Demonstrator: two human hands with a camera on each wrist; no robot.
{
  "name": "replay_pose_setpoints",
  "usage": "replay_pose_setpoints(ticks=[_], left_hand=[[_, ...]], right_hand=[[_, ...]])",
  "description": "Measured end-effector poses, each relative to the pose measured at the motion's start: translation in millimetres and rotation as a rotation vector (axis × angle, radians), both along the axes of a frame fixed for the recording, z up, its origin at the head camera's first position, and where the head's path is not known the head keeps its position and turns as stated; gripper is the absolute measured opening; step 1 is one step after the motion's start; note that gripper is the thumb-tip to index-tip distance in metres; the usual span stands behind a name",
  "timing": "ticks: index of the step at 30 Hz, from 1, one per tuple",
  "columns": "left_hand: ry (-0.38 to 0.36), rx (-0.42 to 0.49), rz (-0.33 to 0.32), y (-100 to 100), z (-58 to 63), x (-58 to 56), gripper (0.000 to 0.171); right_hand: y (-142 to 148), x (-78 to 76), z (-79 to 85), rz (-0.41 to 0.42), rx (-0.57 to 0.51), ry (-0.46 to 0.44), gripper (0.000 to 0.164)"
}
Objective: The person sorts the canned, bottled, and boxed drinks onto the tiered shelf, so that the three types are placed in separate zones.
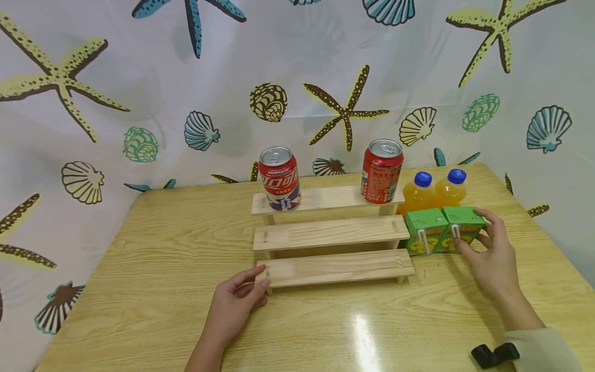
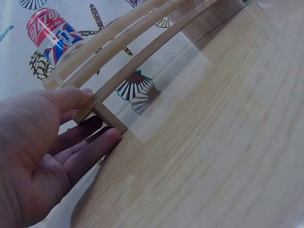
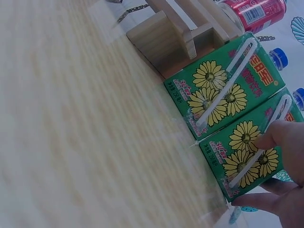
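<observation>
A three-tier wooden shelf stands on the table. My left hand grips the left end of its lowest step, thumb on top and fingers at the side. Two green drink cartons with straws stand side by side right of the shelf: a left carton and a right carton. My right hand holds the right carton, thumb on its front and fingers round its far side. On the top step stand a left red cola can and a right red cola can.
Two orange drink bottles with blue caps, a left bottle and a right bottle, stand behind the cartons. A patterned cloth hangs behind the wooden table. The lower two steps carry nothing.
</observation>
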State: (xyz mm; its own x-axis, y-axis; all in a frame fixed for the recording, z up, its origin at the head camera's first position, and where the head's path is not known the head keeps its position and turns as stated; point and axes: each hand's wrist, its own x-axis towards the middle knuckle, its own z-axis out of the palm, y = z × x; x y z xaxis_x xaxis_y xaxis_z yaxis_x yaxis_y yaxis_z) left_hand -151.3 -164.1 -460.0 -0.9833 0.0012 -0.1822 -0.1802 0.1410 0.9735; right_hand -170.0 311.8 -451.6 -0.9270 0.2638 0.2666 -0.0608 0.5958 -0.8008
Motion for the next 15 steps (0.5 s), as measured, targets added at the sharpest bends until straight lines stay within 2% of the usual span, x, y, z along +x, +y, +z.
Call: replay_pose_setpoints(ticks=[15], left_hand=[[0.006, -0.009, -0.001, -0.1, -0.5, 0.9, 0.04]], right_hand=[[5.9, 5.1, 9.5, -0.061, -0.051, -0.03, 0.074]])
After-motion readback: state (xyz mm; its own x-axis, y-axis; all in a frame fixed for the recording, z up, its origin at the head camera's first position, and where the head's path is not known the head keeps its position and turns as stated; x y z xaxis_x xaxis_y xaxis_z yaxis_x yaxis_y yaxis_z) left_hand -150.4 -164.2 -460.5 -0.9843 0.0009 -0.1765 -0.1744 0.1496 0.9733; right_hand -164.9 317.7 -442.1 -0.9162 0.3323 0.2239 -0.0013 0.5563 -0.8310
